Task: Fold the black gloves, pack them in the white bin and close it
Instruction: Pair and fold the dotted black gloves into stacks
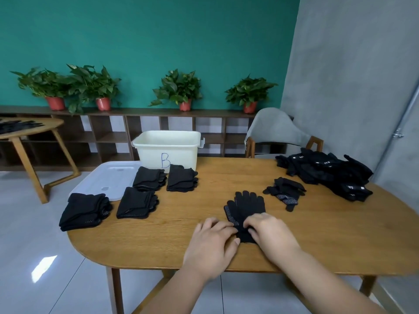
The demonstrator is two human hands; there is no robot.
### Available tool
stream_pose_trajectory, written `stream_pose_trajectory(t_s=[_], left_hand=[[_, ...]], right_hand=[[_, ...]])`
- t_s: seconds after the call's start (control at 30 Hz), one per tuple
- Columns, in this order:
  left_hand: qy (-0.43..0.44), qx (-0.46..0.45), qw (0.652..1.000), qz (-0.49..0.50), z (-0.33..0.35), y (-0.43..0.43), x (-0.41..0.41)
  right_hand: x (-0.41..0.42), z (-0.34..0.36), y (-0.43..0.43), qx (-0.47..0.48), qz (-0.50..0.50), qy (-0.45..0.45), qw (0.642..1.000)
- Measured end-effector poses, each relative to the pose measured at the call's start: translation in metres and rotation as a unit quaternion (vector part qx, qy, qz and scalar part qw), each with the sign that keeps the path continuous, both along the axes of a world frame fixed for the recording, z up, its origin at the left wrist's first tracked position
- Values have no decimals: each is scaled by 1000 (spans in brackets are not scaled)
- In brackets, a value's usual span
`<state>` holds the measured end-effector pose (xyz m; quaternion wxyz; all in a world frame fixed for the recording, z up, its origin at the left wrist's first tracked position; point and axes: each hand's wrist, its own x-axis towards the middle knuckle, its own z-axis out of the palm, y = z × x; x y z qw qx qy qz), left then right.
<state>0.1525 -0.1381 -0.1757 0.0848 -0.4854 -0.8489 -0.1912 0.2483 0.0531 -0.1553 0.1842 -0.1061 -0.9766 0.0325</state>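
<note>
Fingers of left hand (213, 243) and right hand (269, 234) curled, pinching black glove (248, 206) cuff on table (158, 241); glove tips lie beyond the fingers.

Soft, even light is filling the room, casting faint shadows on the table (317, 234). A bright glare patch is shining off the floor tiles (44, 268) at eight o'clock. Wide-angle distortion is bending the grey wall (351, 75) at two o'clock. The black glove (246, 209) at six o'clock is showing little texture, and fine detail is smearing.
</note>
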Motion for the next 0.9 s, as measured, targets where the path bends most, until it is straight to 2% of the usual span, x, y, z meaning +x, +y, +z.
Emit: stream_pose_trajectory(t_s=[0.1,0.3,0.47,0.67,0.9], left_hand=[[-1,-2,1000,-1,1,0,0],[-8,-6,1000,3,0,-1,1],[-8,-9,1000,4,2,-1,2],[-12,-12,1000,3,2,-1,1],[-12,-12,1000,1,3,-2,1]], right_hand=[[2,-24,1,-35,-23,70,997],[2,-22,-7,-29,-17,180,983],[6,-36,-11,-3,-10,131,991],[8,-33,-15,2,-9,132,991],[10,-36,-20,6,-20,89,996]])
